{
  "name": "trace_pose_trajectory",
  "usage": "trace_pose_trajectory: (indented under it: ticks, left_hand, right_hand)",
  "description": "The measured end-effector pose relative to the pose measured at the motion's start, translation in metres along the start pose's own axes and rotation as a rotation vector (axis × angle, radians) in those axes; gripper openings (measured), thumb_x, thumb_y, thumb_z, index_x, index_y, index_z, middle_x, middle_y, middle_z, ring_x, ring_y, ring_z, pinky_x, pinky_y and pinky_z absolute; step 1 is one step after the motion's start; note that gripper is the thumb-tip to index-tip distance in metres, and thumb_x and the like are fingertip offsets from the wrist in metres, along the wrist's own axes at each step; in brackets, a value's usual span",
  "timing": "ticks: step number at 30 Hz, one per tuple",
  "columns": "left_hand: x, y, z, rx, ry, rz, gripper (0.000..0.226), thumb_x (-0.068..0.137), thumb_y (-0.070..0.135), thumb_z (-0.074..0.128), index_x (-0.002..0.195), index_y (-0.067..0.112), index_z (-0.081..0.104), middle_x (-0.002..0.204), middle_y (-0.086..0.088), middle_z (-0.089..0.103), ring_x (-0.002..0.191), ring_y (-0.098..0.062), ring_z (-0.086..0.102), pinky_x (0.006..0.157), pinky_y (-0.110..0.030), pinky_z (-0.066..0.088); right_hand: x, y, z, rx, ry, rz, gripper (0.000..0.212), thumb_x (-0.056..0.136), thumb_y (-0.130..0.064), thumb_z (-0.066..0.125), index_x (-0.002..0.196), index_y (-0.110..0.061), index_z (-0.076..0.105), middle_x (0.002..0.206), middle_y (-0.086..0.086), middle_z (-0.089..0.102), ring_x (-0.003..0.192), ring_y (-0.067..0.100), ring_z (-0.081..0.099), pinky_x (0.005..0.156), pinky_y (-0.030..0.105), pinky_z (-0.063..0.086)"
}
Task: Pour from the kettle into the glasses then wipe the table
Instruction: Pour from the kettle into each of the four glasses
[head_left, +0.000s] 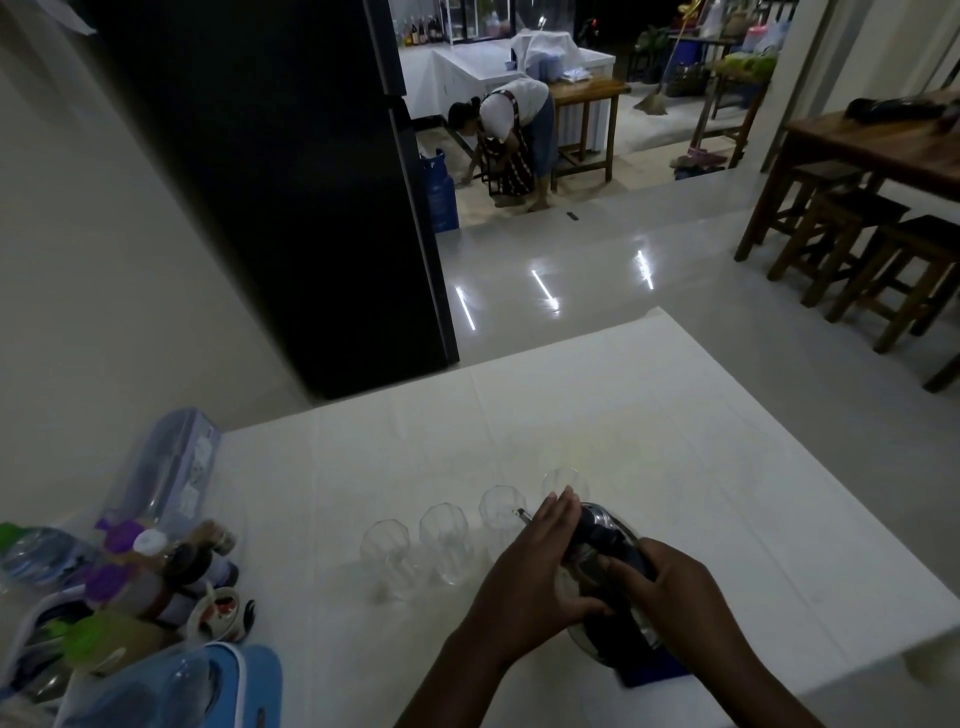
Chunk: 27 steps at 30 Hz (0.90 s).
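Several clear glasses stand in a row on the white table (675, 441): the leftmost glass (385, 551), a second glass (444, 535), a third glass (501, 512) and the far glass (563, 480). A shiny steel kettle (605, 566) with a dark handle is tilted, its spout (521, 515) at the rim of the third glass. My right hand (670, 587) grips the handle. My left hand (540, 566) lies flat against the kettle's side and lid. A dark blue cloth (652, 673) lies under the kettle near the table's front edge.
Bottles and sauce jars (156, 566), a clear lidded container (171, 462) and a blue plastic box (182, 686) crowd the table's left end. A black fridge (291, 197) stands behind. Wooden stools (857, 249) are at the right. A person (511, 135) bends down far back.
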<state>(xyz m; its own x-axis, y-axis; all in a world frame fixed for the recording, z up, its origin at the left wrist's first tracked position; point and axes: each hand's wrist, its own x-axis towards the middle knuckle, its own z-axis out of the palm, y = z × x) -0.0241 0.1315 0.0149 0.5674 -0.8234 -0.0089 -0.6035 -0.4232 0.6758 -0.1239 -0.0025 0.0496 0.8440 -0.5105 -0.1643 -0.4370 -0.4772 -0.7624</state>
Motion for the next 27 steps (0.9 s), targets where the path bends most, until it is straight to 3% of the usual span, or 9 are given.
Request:
trace_pose_trajectory:
  ticks: [4, 9, 27]
  left_hand:
    - [0.0, 0.001, 0.002, -0.012, 0.006, -0.014, 0.104, 0.074, 0.046, 0.073, 0.15, 0.029, 0.004, 0.157, 0.019, -0.002, 0.142, 0.005, -0.008, 0.116, -0.024, 0.016]
    - [0.001, 0.001, 0.0, -0.011, 0.008, -0.008, 0.104, 0.074, 0.047, 0.073, 0.15, 0.029, 0.004, 0.157, 0.019, -0.002, 0.142, 0.005, -0.008, 0.116, -0.023, 0.015]
    - [-0.001, 0.004, -0.001, -0.023, 0.021, -0.007, 0.103, 0.076, 0.048, 0.072, 0.15, 0.03, 0.004, 0.156, 0.022, -0.003, 0.141, 0.007, -0.006, 0.112, -0.017, 0.012]
  right_hand:
    - [0.001, -0.001, -0.001, 0.0, -0.012, 0.007, 0.032, 0.079, -0.036, 0.069, 0.055, -0.041, 0.048, 0.052, -0.007, 0.056, 0.052, -0.001, 0.053, 0.049, 0.015, 0.034]
    - [0.002, -0.001, -0.001, -0.007, -0.02, 0.02, 0.031, 0.08, -0.035, 0.068, 0.056, -0.039, 0.048, 0.056, -0.007, 0.057, 0.056, 0.001, 0.053, 0.051, 0.018, 0.036]
    - [-0.001, -0.011, -0.007, -0.065, -0.033, 0.022, 0.032, 0.082, -0.035, 0.066, 0.057, -0.04, 0.046, 0.056, -0.01, 0.055, 0.054, -0.002, 0.051, 0.05, 0.015, 0.031]
